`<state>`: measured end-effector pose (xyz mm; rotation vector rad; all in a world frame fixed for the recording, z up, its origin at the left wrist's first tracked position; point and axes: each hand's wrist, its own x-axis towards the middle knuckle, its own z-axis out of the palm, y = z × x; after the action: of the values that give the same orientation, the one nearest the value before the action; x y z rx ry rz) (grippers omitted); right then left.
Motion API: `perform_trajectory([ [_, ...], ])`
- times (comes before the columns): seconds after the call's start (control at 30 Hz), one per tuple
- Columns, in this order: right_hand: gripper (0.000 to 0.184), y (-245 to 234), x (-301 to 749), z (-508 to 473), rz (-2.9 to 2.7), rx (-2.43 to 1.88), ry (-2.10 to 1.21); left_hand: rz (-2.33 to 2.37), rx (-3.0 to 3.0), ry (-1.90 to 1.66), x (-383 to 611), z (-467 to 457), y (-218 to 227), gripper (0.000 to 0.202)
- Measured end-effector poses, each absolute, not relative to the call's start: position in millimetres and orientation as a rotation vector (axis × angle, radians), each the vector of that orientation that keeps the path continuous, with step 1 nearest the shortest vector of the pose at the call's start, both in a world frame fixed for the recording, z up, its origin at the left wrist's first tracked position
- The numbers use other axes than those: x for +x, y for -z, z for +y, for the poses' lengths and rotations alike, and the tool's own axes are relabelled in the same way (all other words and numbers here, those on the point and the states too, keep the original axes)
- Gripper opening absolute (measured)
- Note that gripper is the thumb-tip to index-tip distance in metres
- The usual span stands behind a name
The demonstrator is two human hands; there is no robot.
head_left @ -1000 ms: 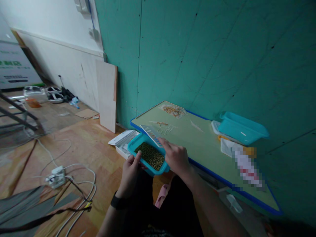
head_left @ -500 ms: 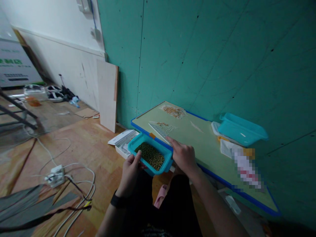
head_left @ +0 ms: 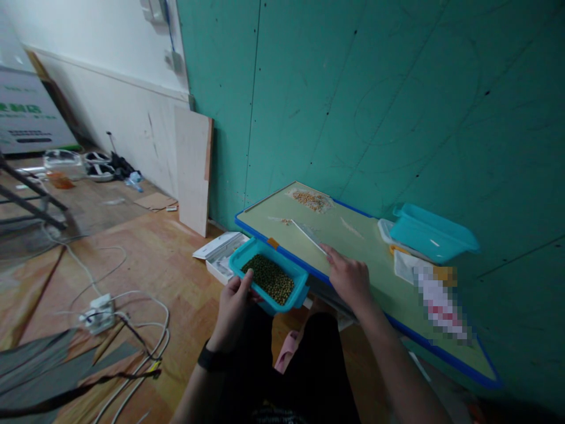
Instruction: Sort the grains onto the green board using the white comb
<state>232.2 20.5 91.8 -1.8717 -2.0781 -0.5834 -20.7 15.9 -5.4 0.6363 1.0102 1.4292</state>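
My left hand [head_left: 233, 303] is closed on the near left rim of a turquoise plastic container [head_left: 251, 244], thumb over the edge. Green and tan beans [head_left: 267, 277] cover its bottom, and it sits against the table's front edge. My right hand [head_left: 351, 277], above the table, grips one end of a thin, straight, pale flat scraper [head_left: 309, 234]. The scraper's far end lies by a small group of tan beans [head_left: 286, 221] on the tabletop. Farther back, a larger spread of tan beans [head_left: 311, 200] rests on a whitish patch.
The pale green table [head_left: 375, 265] has a blue rim and stands against the green wall. At its right are an empty-looking turquoise bin [head_left: 432, 232] and a blurred-out packet [head_left: 444, 306]. An open white box [head_left: 220, 253] and a power strip [head_left: 99, 312] with cables are on the floor.
My right hand has moved right and slightly away with the scraper, which now shows edge-on. The small bean group has shifted a little. The left hand and container have stayed put.
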Motion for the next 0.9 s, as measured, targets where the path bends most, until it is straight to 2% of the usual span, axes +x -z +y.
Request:
perform_trajectory([
  [0.17,0.039,-90.2,250.3,28.2,-1.951,-1.967,0.588,0.993,0.649,-1.434,-20.8,13.9,3.7,0.049],
  [0.43,0.035,-81.8,250.3,22.8,-1.742,-1.857,0.550,1.018,0.678,-1.425,-20.4,13.6,0.9,0.052],
  [0.73,0.034,-90.5,233.7,17.0,-1.572,-1.766,0.190,1.024,0.693,-1.435,-20.4,13.5,6.2,0.050],
  [0.9,0.032,-93.0,228.8,33.1,-1.549,-1.780,0.145,1.020,0.693,-1.437,-20.5,13.1,6.6,0.051],
])
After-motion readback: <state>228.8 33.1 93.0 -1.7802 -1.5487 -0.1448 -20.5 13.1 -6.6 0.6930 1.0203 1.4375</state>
